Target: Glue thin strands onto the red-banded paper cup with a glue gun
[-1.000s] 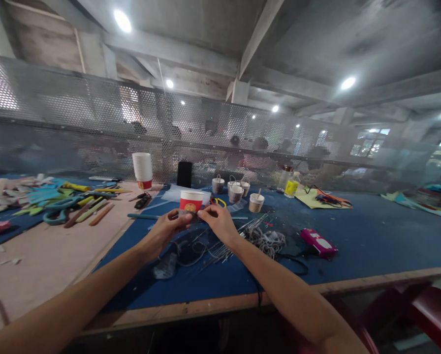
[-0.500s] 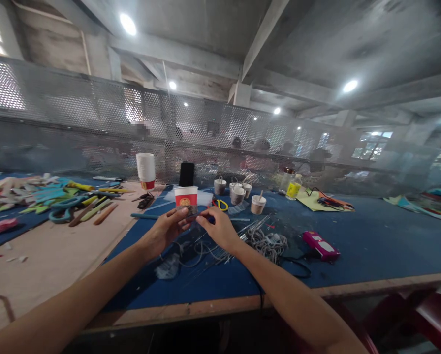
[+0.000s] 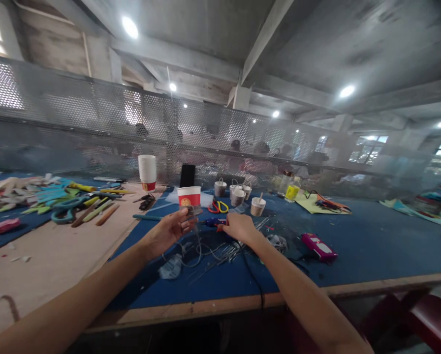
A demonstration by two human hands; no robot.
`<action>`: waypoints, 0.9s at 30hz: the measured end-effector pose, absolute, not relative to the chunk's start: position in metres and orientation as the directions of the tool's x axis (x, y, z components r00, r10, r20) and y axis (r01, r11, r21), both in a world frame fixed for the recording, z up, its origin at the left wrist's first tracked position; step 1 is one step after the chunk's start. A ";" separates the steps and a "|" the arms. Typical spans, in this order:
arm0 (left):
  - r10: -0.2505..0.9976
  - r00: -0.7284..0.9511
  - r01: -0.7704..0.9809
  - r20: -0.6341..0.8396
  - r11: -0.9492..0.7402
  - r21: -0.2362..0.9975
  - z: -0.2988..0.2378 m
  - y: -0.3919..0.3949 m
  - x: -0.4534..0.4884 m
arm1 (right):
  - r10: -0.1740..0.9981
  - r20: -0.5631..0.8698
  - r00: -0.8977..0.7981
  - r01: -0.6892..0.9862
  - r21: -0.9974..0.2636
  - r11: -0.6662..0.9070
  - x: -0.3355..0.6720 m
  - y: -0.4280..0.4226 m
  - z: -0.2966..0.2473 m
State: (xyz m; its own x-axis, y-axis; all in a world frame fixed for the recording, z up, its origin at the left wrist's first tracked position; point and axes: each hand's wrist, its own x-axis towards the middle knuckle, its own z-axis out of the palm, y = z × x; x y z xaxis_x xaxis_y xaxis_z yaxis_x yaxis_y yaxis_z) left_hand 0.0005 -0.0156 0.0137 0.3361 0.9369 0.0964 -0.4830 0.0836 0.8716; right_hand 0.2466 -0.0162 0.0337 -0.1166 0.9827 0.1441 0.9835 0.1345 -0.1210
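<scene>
Blue felt is covering the tabletop [image 3: 371, 236]. The 2 hands are working apart: the left hand [image 3: 165, 233] is pinching a small wire piece [image 3: 191, 212] just before the red cup [image 3: 189, 197], and the right hand [image 3: 240, 227] is touching a blue-handled tool [image 3: 211, 222], grip unclear. Wire is probably handling light and springy; pinching near its end seems best.

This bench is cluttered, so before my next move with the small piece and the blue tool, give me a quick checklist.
1. Left hand pinches small clear piece: ok.
2. Right hand reaches blue-handled tool: ok; grip closed: cannot tell.
3. Paper cup upright: ok.
4. Scissors apart from both hands: ok.
5. Black cord free of wire tangle: cannot tell.
</scene>
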 end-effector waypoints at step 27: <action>0.952 0.289 -0.590 0.098 0.096 0.802 0.007 -0.005 -0.008 | 0.946 0.319 0.055 -0.136 -0.936 0.323 0.257 -0.010 0.031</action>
State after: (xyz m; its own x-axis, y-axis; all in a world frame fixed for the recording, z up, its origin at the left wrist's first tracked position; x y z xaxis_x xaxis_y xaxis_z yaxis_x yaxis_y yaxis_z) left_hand -0.0081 -0.0052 0.0069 0.2894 0.9521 0.0985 -0.5900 0.0965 0.8016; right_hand 0.2565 -0.0100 0.0313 0.0546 0.9463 0.3187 -0.1358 0.3233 -0.9365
